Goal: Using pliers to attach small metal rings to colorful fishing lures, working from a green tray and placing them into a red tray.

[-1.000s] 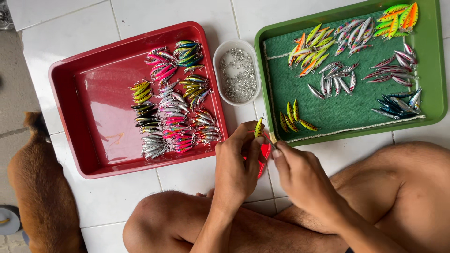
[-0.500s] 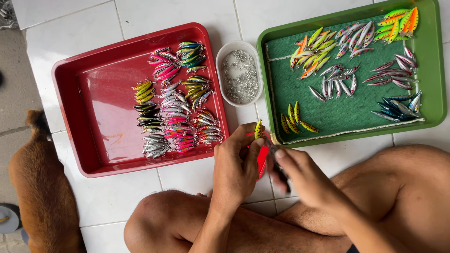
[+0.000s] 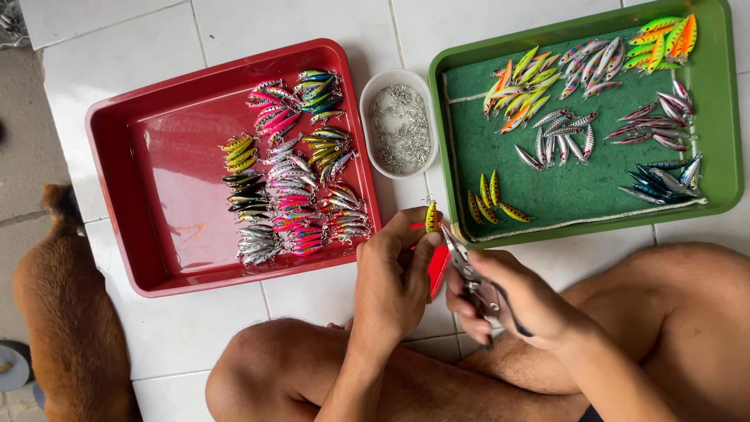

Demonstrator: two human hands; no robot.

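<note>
My left hand (image 3: 394, 270) pinches a small yellow spotted fishing lure (image 3: 430, 216) upright between thumb and fingers. My right hand (image 3: 512, 297) grips red-handled pliers (image 3: 461, 266) whose metal tip touches the lure's lower end. Both hands hover over the white tiled floor, just below the front edge of the green tray (image 3: 723, 101). Three matching yellow lures (image 3: 488, 202) lie in that tray's near left corner.
A red tray (image 3: 148, 180) at left holds several rows of coloured lures (image 3: 293, 168). A small white tub of metal rings (image 3: 398, 125) sits between the trays. The green tray carries grouped silver, orange, green and dark lures. A brown animal (image 3: 62, 320) lies at lower left.
My right hand has shifted a little right and down, bringing the pliers' tip up against the lure. The left hand keeps the lure in nearly the same place.
</note>
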